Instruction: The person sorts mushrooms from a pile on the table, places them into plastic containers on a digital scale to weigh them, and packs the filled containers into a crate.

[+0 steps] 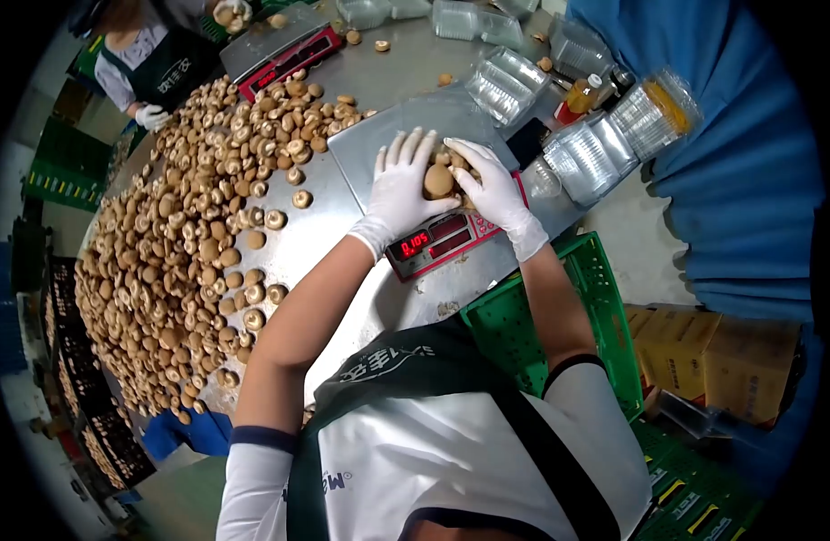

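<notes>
Both my hands wear white gloves and cup a small pile of brown mushrooms point(439, 181) on the platform of a red digital scale point(446, 242). My left hand point(403, 185) lies along the pile's left side, fingers stretched out and thumb across its near edge. On the other side, my right hand point(498, 191) curls its fingers and thumb around the mushrooms. Its palm hides part of the pile. Whether a tray lies under them I cannot tell. The lit red display shows about 0.105. The grey metal platform point(356, 151) shows beyond my left hand.
A large heap of mushrooms point(176, 261) spreads over the table's left side. Clear plastic trays point(508, 86) and a bottle point(579, 97) stand at the right. Below is a green crate point(604, 298). Across the table, a gloved co-worker point(167, 68) is beside another red scale point(288, 63).
</notes>
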A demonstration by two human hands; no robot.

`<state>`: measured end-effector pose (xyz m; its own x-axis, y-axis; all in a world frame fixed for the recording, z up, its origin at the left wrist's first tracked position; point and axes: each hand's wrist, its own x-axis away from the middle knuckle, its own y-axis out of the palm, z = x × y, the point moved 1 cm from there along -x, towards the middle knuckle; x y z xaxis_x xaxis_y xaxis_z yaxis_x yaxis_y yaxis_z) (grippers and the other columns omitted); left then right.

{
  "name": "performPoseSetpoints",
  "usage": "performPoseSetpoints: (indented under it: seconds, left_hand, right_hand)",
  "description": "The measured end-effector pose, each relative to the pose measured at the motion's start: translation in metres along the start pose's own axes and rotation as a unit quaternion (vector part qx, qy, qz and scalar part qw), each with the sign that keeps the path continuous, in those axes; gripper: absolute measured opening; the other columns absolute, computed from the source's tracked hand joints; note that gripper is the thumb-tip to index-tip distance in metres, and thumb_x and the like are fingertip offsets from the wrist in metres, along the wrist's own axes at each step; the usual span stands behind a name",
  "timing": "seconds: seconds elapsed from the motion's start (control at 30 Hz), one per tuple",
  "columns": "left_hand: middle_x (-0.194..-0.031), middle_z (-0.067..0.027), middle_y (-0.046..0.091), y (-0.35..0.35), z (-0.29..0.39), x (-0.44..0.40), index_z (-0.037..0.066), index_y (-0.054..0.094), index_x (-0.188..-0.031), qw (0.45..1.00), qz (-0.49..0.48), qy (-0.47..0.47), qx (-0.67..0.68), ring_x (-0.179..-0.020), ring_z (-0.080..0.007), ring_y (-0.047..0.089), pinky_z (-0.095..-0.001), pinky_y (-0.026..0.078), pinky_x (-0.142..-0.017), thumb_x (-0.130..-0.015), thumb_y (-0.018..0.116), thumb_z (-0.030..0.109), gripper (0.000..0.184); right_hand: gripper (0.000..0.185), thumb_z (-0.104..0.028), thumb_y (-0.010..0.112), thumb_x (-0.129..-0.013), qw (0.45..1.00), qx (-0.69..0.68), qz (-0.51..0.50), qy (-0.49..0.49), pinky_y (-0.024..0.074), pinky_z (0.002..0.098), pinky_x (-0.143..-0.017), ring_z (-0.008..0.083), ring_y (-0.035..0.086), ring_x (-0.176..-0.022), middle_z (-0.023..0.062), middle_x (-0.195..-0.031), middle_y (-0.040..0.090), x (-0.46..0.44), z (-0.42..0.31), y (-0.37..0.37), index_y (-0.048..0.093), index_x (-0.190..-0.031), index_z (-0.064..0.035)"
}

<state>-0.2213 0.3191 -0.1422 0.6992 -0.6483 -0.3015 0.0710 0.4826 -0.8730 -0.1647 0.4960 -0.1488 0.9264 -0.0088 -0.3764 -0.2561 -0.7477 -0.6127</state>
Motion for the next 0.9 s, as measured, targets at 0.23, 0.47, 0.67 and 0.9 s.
performPoseSetpoints:
  seconds: [0.23, 0.47, 0.67, 0.9]
  left_hand:
    - [-0.152, -0.0255, 0.028, -0.012, -0.019, 0.042, 0.004, 0.026, -0.150, 0.994, 0.049, 0.001, 0.102, -0.141, -0.0422, 0.027, -0.0517, 0.024, -0.116, -0.063, 0.086, 0.045, 0.113]
    - [-0.149, -0.0254, 0.030, -0.006, -0.046, 0.202, 0.000, 0.031, -0.147, 0.959, 0.084, -0.207, 0.176, -0.140, -0.0398, 0.030, -0.0451, 0.026, -0.116, -0.083, 0.072, 0.017, 0.078]
    - [-0.146, -0.0217, 0.036, -0.015, -0.046, 0.299, 0.001, 0.034, -0.146, 0.916, 0.060, -0.344, 0.195, -0.136, -0.0353, 0.036, -0.0422, 0.031, -0.112, -0.089, 0.065, 0.012, 0.065]
    - [-0.142, -0.0197, 0.042, -0.007, -0.037, 0.279, 0.002, 0.042, -0.141, 0.906, 0.066, -0.320, 0.270, -0.134, -0.0328, 0.041, -0.0395, 0.033, -0.112, -0.089, 0.062, 0.006, 0.056]
  right_hand:
    - [0.031, -0.006, 0.047, -0.099, 0.958, -0.183, 0.201, 0.087, 0.0432, 0.0312, -0.101, 0.0222, 0.057, -0.119, 0.0125, -0.127, 0.061, 0.015, 0.001, -0.021, 0.057, -0.128, 0.0008]
    - [0.033, -0.010, 0.044, -0.099, 0.810, -0.318, 0.380, 0.313, 0.0472, 0.0323, -0.098, 0.0197, 0.061, -0.108, 0.0146, -0.123, 0.061, 0.096, 0.019, -0.022, 0.057, -0.126, 0.0044]
    - [0.031, -0.004, 0.051, -0.095, 0.885, -0.166, 0.328, 0.287, 0.0480, 0.0304, -0.095, 0.0185, 0.062, -0.104, 0.0127, -0.119, 0.063, 0.121, 0.001, -0.015, 0.058, -0.124, 0.0042]
    - [0.027, -0.004, 0.063, -0.087, 0.987, -0.061, 0.138, 0.062, 0.0496, 0.0346, -0.086, 0.0266, 0.063, -0.097, 0.0107, -0.105, 0.067, 0.045, -0.074, 0.036, 0.066, -0.114, -0.0054]
